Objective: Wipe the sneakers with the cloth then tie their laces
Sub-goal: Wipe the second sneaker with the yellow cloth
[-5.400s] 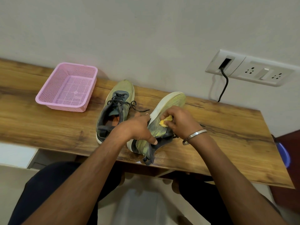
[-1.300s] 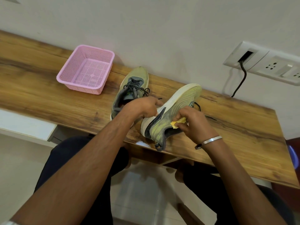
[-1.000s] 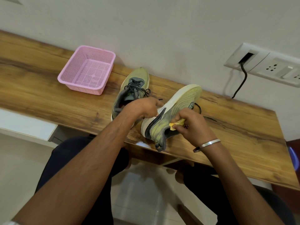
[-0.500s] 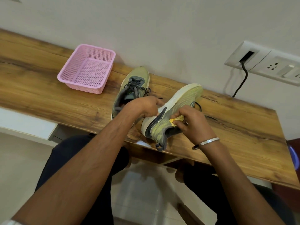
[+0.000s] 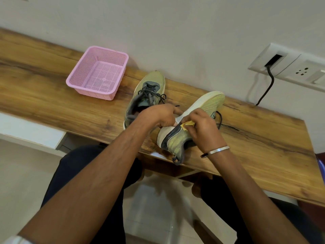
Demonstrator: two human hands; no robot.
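A tilted sneaker is held and wiped at the near edge of the wooden desk [image 5: 52, 95]

The desk is set against the wall, and everything else is placed relative to it: a pink basket [image 5: 98, 73] is stood on its far left part, and a second sneaker [image 5: 147, 92], laces loose, is laid flat near its middle with the toe towards the wall. Near the front edge, the tilted sneaker [image 5: 191, 120] is propped on its side with the white sole turned leftward. Its sole is gripped by the left hand [image 5: 161, 115], fingers curled. A small yellow cloth [image 5: 188, 123] is pinched by the right hand [image 5: 202, 125] and pressed against the upper. A metal bangle [image 5: 216, 150] is worn on the right wrist
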